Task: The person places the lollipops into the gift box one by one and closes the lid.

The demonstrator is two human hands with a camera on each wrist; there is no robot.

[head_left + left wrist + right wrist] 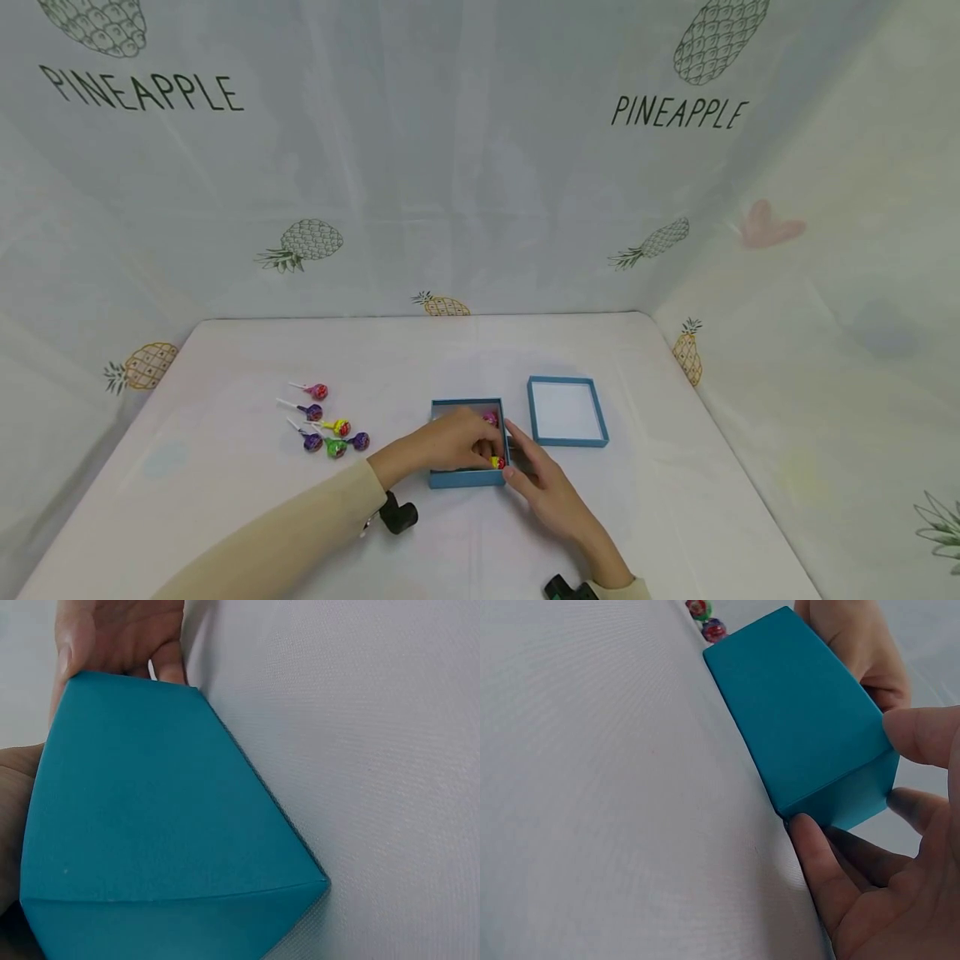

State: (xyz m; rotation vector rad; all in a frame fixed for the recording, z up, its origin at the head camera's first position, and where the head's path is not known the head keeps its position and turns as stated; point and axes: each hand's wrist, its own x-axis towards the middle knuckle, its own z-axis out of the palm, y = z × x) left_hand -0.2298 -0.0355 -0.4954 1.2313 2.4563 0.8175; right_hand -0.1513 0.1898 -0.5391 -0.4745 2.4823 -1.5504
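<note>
Blue box (467, 477) sitting near the middle of the bench (225, 467), open side up, with its lid (566, 411) parked just beside it at about 2 o'clock, inside facing up, probably so it stays out of the way while the box gets filled. Left hand (450, 446) reaching over the box rim with fingers curled down into it, seemingly pinching a lollipop (497, 462) with a red and yellow wrapper at the near right corner, though hard to tell how firm the pinch is. Another pink lollipop (490, 417) already lying inside toward the far wall. Right hand (543, 487) at roughly 4 o'clock of the box, fingers fairly straight and pressed against the right wall and near corner, most likely just bracing the box so it doesn't slide. Small cluster of loose lollipops (326, 421) lying on the bench out at 9 o'clock, well apart from the box, sticks mostly pointing left.
</note>
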